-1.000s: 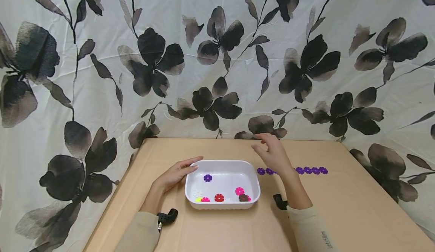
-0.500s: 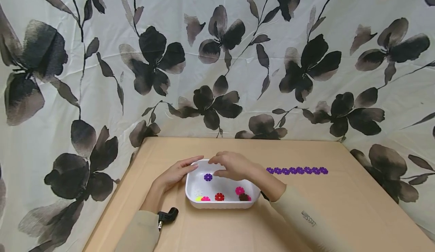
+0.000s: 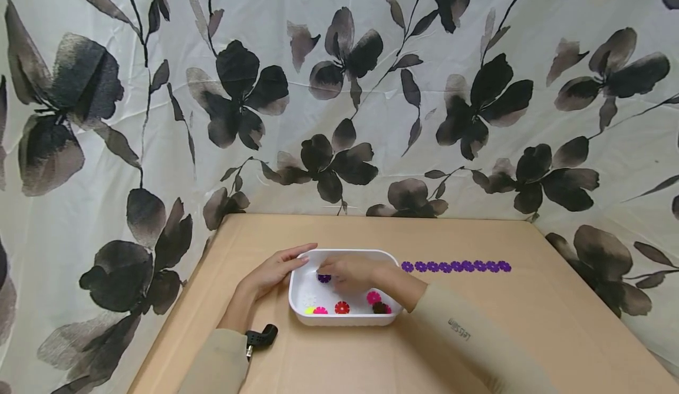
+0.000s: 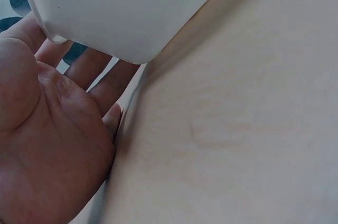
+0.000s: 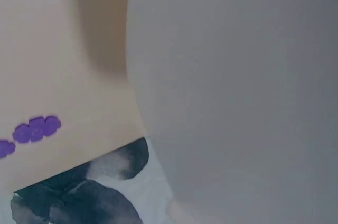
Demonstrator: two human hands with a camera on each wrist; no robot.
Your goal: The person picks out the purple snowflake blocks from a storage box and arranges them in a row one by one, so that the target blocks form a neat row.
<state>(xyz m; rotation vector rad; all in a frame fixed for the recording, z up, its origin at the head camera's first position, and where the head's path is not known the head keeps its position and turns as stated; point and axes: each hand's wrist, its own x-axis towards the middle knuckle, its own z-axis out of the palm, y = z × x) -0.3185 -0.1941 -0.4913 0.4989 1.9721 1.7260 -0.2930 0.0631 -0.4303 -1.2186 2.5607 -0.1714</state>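
A white plastic tub [image 3: 347,320] stands on the table. My left hand [image 3: 272,273] grips its left side, thumb at the rim and fingers along the outer wall; in the left wrist view the fingers of the left hand [image 4: 58,102] pass behind the tub [image 4: 121,12]. My right hand [image 3: 350,273] reaches down inside the tub, blurred, its fingertips at a purple flower-shaped disc [image 3: 324,279] and partly covering it. Whether they pinch it cannot be seen. In the right wrist view the tub wall [image 5: 227,86] hides the hand.
Along the tub's near wall lie a red flower disc [image 3: 342,307], a pink disc [image 3: 373,297], a brown disc [image 3: 379,308] and a yellow piece [image 3: 310,311]. A row of several purple flower discs [image 3: 456,267] runs rightward across the table [image 3: 530,323]. A floral cloth [image 3: 339,117] hangs behind.
My right hand has moved left from above the row of purple discs, then down into the tub to the purple disc. The left hand has stayed at the tub's left side.
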